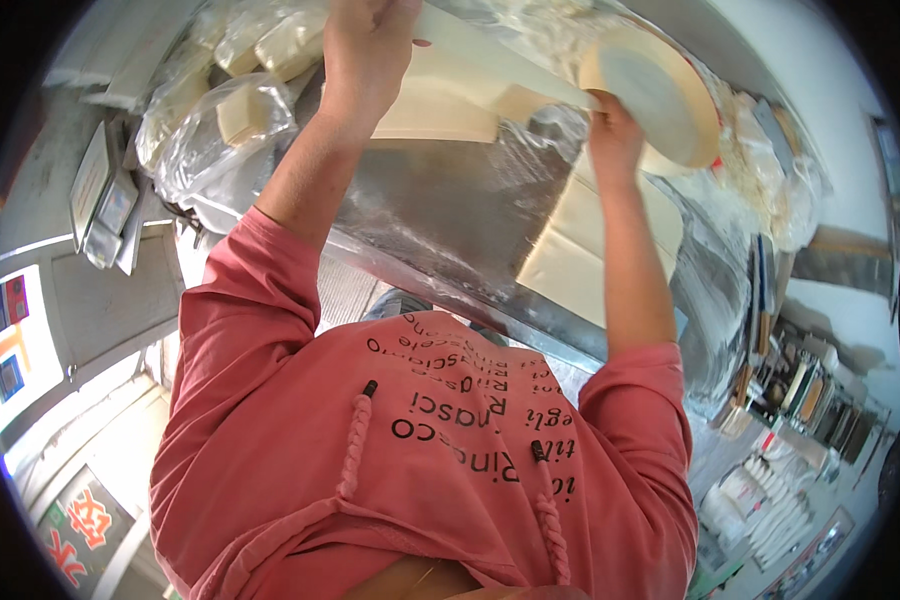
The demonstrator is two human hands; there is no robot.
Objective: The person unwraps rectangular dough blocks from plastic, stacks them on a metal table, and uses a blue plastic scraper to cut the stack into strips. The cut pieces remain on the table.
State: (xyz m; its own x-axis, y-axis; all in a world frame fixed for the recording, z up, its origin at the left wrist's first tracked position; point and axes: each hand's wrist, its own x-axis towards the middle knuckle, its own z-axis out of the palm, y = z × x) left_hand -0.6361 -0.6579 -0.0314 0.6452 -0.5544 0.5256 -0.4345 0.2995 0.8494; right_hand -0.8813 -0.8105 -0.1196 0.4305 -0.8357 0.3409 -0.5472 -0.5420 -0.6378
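Note:
A thin pale sheet of dough (487, 49) stretches between my two hands above the metal worktop (435, 195). My left hand (371, 49), partly cut off by the top edge of the view, grips its left end. On the right, my right hand (615, 127) pinches a corner of the same sheet. Beneath it lies a flat layer of dough (439, 120). Near my right forearm, folded or cut dough sheets (570, 247) rest by the front edge of the worktop. A cream-coloured basin (697, 97), whitish inside, stands just beyond my right hand.
Clear plastic bags (217, 150) holding pale dough blocks sit at the left, near a scale-like device (109, 202). Flour dusts the worktop's right side. Long-handled tools (757, 300) and a rack of utensils (810, 390) stand farther right, above stacked white packages (757, 502).

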